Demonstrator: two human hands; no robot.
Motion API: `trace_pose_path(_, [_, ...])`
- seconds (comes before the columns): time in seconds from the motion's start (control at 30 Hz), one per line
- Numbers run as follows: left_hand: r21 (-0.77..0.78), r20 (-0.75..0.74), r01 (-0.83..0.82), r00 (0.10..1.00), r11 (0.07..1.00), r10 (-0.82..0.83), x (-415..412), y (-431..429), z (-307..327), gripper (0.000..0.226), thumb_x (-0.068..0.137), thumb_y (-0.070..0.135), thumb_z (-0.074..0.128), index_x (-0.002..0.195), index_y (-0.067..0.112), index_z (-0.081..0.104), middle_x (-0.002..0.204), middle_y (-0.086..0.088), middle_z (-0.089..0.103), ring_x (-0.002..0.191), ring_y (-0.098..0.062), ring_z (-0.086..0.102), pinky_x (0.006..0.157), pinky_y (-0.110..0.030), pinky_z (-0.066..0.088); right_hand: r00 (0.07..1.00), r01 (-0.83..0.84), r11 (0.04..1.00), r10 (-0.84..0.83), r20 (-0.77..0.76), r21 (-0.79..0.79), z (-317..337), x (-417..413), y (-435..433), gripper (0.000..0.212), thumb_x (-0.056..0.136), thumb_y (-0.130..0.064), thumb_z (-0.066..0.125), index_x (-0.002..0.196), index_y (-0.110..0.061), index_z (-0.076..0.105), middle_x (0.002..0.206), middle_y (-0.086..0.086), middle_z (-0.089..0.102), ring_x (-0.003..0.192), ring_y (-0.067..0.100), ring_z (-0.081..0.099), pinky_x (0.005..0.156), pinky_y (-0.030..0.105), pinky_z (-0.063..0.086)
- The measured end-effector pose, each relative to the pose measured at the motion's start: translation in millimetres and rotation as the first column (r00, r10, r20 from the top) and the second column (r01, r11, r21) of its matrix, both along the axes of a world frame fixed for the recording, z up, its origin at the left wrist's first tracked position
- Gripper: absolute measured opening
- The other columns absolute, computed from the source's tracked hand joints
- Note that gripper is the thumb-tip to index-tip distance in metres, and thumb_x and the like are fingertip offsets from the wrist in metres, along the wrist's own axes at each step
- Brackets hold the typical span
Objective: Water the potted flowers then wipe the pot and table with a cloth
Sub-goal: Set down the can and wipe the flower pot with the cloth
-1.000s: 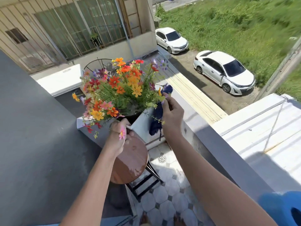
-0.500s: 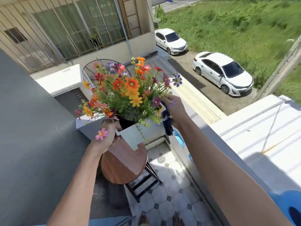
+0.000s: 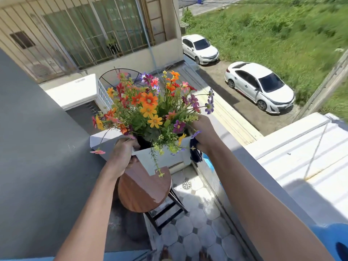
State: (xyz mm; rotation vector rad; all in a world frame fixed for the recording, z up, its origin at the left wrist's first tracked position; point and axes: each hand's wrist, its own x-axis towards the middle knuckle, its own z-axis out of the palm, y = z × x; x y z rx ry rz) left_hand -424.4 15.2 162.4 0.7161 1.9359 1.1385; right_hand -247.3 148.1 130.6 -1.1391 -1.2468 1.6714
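Observation:
A white square pot (image 3: 165,159) full of orange, yellow, red and purple flowers (image 3: 150,108) stands on a round brown wooden table (image 3: 143,191). My left hand (image 3: 122,153) grips the pot's near-left rim. My right hand (image 3: 203,132) is at the pot's right rim and presses a dark blue cloth (image 3: 195,153) against the pot's right side; the cloth hangs down below the hand. Part of the tabletop looks wet and shiny. The flowers hide the pot's far side.
The table has a black metal frame (image 3: 167,211) and stands on a narrow tiled balcony floor (image 3: 195,227) with a drain (image 3: 186,184). A grey wall (image 3: 37,166) rises at left, a parapet (image 3: 263,181) at right. A blue object (image 3: 331,240) sits at bottom right.
The pot has been turned on the table. My right hand with the cloth has slid from the pot's near face round to its right side. My left hand has kept its hold on the rim.

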Motion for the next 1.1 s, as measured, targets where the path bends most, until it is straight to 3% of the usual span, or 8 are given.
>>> trace_pose_path(0.1, [0.037, -0.003, -0.045, 0.999, 0.998, 0.045, -1, 1, -2, 0.041, 0.092, 0.008, 0.047, 0.052, 0.017, 0.051, 0.035, 0.001, 0.043, 0.030, -0.012, 0.031, 0.037, -0.012, 0.023, 0.997, 0.057, 0.998, -0.056, 0.044, -0.027, 0, -1, -8, 0.013, 0.072, -0.002, 0.049, 0.067, -0.008, 0.038, 0.065, 0.007, 0.028, 0.059, 0.018, 0.022, 0.050, 0.039, 0.023])
trace_pose_path(0.23, [0.102, 0.063, -0.155, 0.987, 0.983, 0.149, -3, -1, -3, 0.049, 0.099, 0.031, 0.039, 0.051, 0.024, 0.047, 0.049, -0.004, 0.037, 0.037, -0.013, 0.028, 0.032, -0.013, 0.026, 0.975, 0.221, 0.975, -0.221, -0.025, 0.006, 13, -6, -25, 0.019, 0.080, 0.008, 0.056, 0.065, 0.003, 0.046, 0.059, 0.007, 0.027, 0.052, 0.014, 0.020, 0.049, 0.026, 0.016])
trace_pose_path(0.43, [0.202, 0.011, -0.424, 0.902, 0.883, 0.431, 8, 1, -17, 0.042, 0.093, 0.041, 0.038, 0.067, 0.011, 0.053, 0.054, -0.008, 0.051, 0.041, -0.019, 0.044, 0.042, -0.027, 0.032, 0.909, 0.396, 0.918, -0.395, -0.132, -0.020, 11, -23, -34, 0.057, 0.076, 0.011, 0.054, 0.039, -0.025, 0.032, 0.044, -0.016, 0.018, 0.050, 0.009, 0.012, 0.056, 0.033, 0.010])
trace_pose_path(0.57, [0.123, -0.066, -0.198, 0.976, 0.972, 0.207, 44, -10, -34, 0.052, 0.086, 0.050, 0.029, 0.102, 0.016, 0.066, 0.088, -0.015, 0.068, 0.078, -0.035, 0.063, 0.072, -0.052, 0.052, 0.902, 0.406, 0.912, -0.390, -0.186, 0.057, 11, -33, -37, 0.051, 0.076, -0.001, 0.064, 0.039, -0.029, 0.043, 0.047, -0.016, 0.023, 0.061, 0.014, 0.019, 0.059, 0.036, 0.017])
trace_pose_path(0.7, [-0.010, -0.050, -0.116, 0.992, 0.993, 0.115, 77, -8, -19, 0.048, 0.096, 0.047, 0.047, 0.065, 0.014, 0.063, 0.045, 0.011, 0.055, 0.055, -0.017, 0.049, 0.061, -0.035, 0.036, 0.899, 0.414, 0.905, -0.388, -0.205, 0.101, 6, -40, -52, 0.025, 0.072, -0.020, 0.069, 0.053, -0.033, 0.061, 0.052, -0.017, 0.044, 0.061, 0.009, 0.033, 0.056, 0.026, 0.029])
trace_pose_path(0.77, [-0.051, 0.053, -0.127, 0.990, 0.991, 0.129, 77, -3, -22, 0.047, 0.094, 0.052, 0.048, 0.079, 0.011, 0.067, 0.053, 0.006, 0.055, 0.055, -0.015, 0.048, 0.060, -0.031, 0.038, 0.910, 0.396, 0.910, -0.372, -0.182, 0.122, 3, -44, -62, 0.006, 0.073, -0.023, 0.073, 0.075, -0.029, 0.075, 0.069, -0.012, 0.066, 0.067, 0.004, 0.047, 0.062, 0.027, 0.041])
trace_pose_path(0.9, [-0.078, 0.052, -0.159, 0.985, 0.984, 0.163, 75, -8, -20, 0.042, 0.094, 0.047, 0.044, 0.064, 0.020, 0.054, 0.064, -0.004, 0.052, 0.056, -0.021, 0.045, 0.067, -0.034, 0.033, 0.928, 0.362, 0.928, -0.350, -0.127, 0.091, -1, -48, -78, 0.048, 0.076, -0.006, 0.070, 0.122, -0.022, 0.072, 0.100, -0.009, 0.074, 0.081, -0.001, 0.063, 0.076, 0.023, 0.052])
trace_pose_path(1.1, [-0.086, 0.152, -0.169, 0.972, 0.982, 0.180, 42, -13, -16, 0.040, 0.087, 0.031, 0.043, 0.091, -0.001, 0.067, 0.080, -0.018, 0.066, 0.053, -0.030, 0.059, 0.049, -0.035, 0.043, 0.935, 0.325, 0.938, -0.299, -0.193, 0.120, -2, -47, -85, 0.044, 0.089, -0.014, 0.068, 0.132, -0.018, 0.066, 0.121, -0.003, 0.072, 0.102, 0.001, 0.066, 0.092, 0.024, 0.052])
